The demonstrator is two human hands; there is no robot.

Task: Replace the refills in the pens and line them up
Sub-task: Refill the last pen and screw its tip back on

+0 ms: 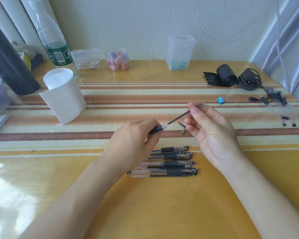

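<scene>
My left hand grips a pen barrel by its black rubber grip, its open end pointing up to the right. A thin black refill sticks partly out of that barrel. My right hand pinches the refill near its tip between thumb and fingers. A small black pen tip piece shows just left of my right palm; whether it lies on the table I cannot tell. A tiny metal part lies on the table. Several capped black gel pens lie side by side below my hands.
Another bunch of pens lies at the far right beside a black cable bundle and a black roll. A blue binder clip, tissue roll, water bottle and clear plastic containers stand behind.
</scene>
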